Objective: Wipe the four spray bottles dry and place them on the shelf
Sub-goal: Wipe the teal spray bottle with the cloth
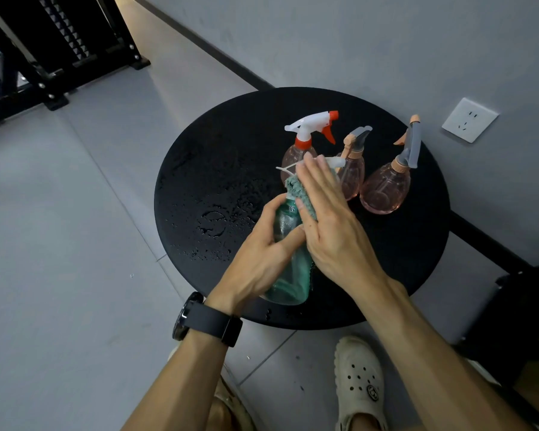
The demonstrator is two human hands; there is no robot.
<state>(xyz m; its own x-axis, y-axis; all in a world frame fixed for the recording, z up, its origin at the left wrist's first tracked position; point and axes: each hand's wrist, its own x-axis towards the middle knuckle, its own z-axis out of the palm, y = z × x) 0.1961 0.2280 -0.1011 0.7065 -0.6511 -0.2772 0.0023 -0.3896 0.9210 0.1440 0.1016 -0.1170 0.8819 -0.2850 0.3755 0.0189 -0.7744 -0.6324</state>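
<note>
- Left hand [263,244] is wrapped round the belly of the teal see-through plastic spray bottle [290,275], thumb across the front, holding it tilted above the near part of the round black table top [199,169].
- Right hand [327,219] lies flat w/ fingers [313,178] spread, pressing a grey-green fluffy cloth [299,191] against the bottle's neck & shoulder; its white trigger head [288,169] pokes out just past the fingertips.
- Handling, my read: thin-walled plastic, looks near empty so prob light. Droplets show on the wall, so I'd expect it to be slick under bare skin. Body should give a bit if squeezed hard, not fragile tho.
- Best hold imo: round the widest part of the belly as now, or by the neck under the trigger head once dry. I'd avoid pinching the trigger lever — it could squirt or flex.
- Cloth is soft & floppy, follows the curve; flat palm pressure suits it.
- Count, bottles: 4 total. 1 teal in hand; 3 pink clear bulb-shaped ones standing at the back of the table.
- Of the pink: 1 w/ white & red trigger head [311,129]; 2 w/ grey & peach trigger heads, middle one [352,172] and right one [386,188].
- Cloths: 1.
- Water spots & a wet ring [213,222] sit on the table left of the hands.
- Black metal shelf frame [44,57] stands top left, well apart; I see no bottle on it.
</note>
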